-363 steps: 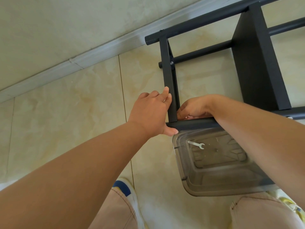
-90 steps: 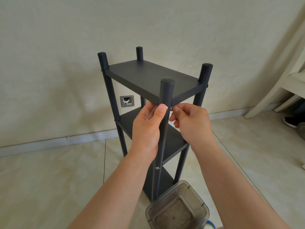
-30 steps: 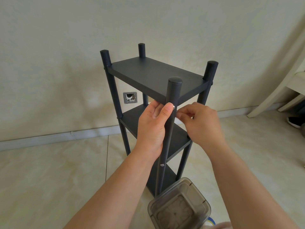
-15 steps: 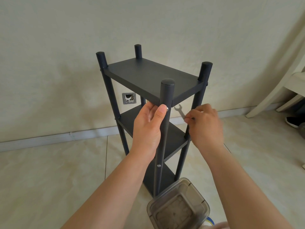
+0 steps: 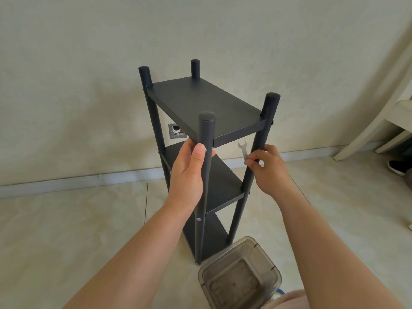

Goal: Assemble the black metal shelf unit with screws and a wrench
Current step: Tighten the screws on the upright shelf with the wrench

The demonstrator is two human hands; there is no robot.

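Note:
The black metal shelf unit (image 5: 207,103) stands upright on the tiled floor, with three shelves between four round posts. My left hand (image 5: 189,170) grips the near front post just below the top shelf, thumb beside a silver screw head. My right hand (image 5: 267,172) pinches the lower end of a small silver wrench (image 5: 243,149), held upright in the air between the two near posts, right of the screw. Another screw head (image 5: 198,219) shows lower on the same post.
A clear grey plastic container (image 5: 240,279) sits on the floor by the shelf's near foot. A wall with a small metal outlet plate (image 5: 177,130) is behind. White chair legs (image 5: 379,112) and a dark shoe (image 5: 399,167) stand at the right.
My right hand has drawn away from the front post's screw to the right, and the wrench now shows upright in its fingers. My left hand keeps its grip on the post.

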